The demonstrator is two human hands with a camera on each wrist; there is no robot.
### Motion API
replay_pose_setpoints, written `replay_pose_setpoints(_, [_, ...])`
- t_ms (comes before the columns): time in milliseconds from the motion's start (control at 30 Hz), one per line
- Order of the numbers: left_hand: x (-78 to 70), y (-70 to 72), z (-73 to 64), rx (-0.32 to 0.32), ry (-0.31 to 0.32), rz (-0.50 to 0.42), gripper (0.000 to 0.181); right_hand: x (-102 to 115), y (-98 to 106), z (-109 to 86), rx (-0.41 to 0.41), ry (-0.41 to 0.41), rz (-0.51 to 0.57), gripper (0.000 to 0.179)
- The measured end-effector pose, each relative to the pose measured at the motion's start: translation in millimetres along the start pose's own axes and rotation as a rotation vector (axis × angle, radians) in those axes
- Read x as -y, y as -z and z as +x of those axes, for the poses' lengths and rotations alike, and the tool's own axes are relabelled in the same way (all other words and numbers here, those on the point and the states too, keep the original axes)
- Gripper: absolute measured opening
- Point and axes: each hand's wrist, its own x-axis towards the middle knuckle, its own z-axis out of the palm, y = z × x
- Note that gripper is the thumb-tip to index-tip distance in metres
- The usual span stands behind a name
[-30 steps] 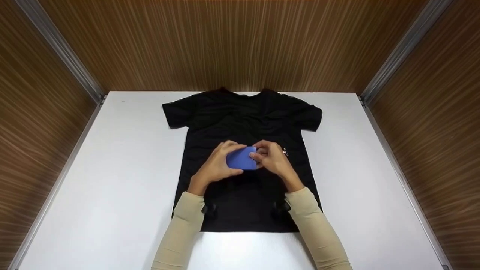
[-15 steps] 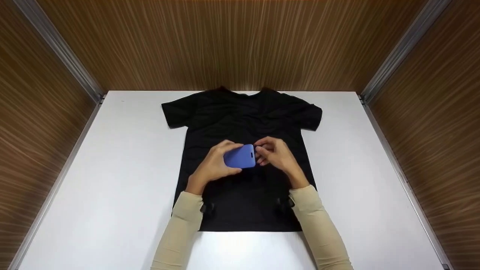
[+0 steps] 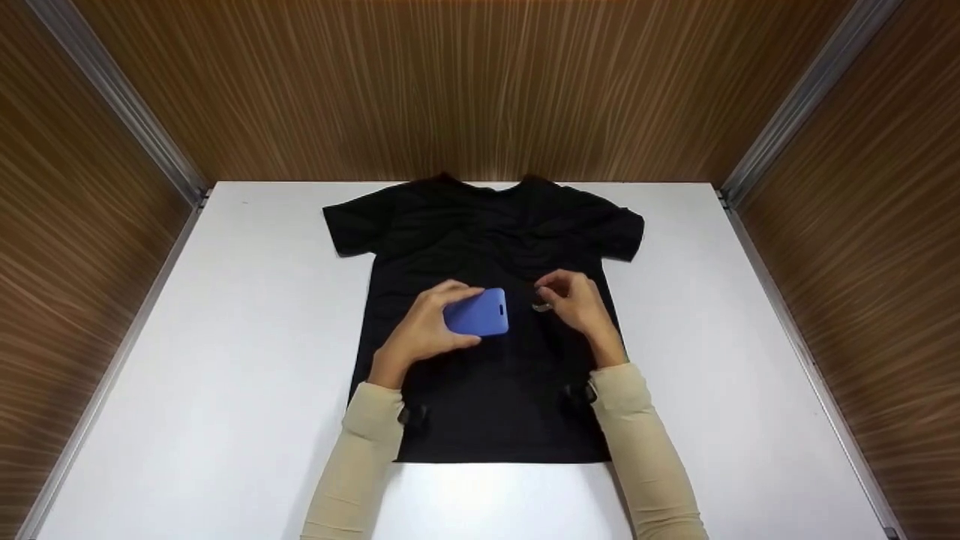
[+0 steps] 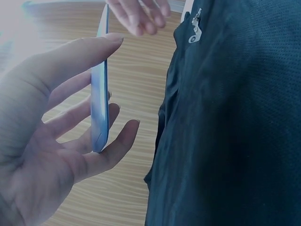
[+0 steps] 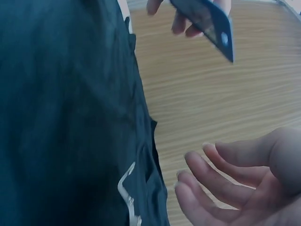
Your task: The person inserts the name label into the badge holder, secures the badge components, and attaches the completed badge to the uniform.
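Observation:
My left hand (image 3: 424, 326) grips a flat blue card holder (image 3: 478, 315) by its long edges, with thumb on the near edge and fingers on the far one. A dark slot marks its right end. In the left wrist view the holder (image 4: 99, 106) stands thin and edge-on. Right of it, my right hand (image 3: 576, 301) hovers with loosely bent fingers that hold nothing in the right wrist view. Just below those fingertips, a small silver metal clip (image 3: 541, 307) lies on the black T-shirt (image 3: 487, 405). Seen from the right wrist, the clip (image 5: 126, 194) is long and bent.
The T-shirt is spread face up, neckline at the far edge of a white table (image 3: 255, 330), sleeves out to both sides. Wood-grain panels (image 3: 480, 90) close in the back, left and right sides. Dark wrist cameras (image 3: 412, 416) sit under both sleeves.
My right hand has drawn away to the right from the card holder's slotted end, uncovering the slot. My left hand has shifted slightly left with the holder. The shirt stays put.

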Motion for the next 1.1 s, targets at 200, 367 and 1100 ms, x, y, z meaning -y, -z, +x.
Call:
replay_pose_setpoints(200, [0.1,-0.2,-0.5,0.006,0.002,-0.003,0.071,-13,-1,2.1,-0.016,-0.009,-0.125,0.010])
replay_pose_setpoints(367, [-0.4,-0.1,-0.6,0.008,0.004,0.007,0.071,-20,-1,3.0,0.027,-0.024,-0.214,0.014])
replay_pose_setpoints(1100, [-1.5,1.4,-1.0,0.032,0.002,0.013,0.071,-30,-5,0.3,0.029,0.035,-0.404,0.013])
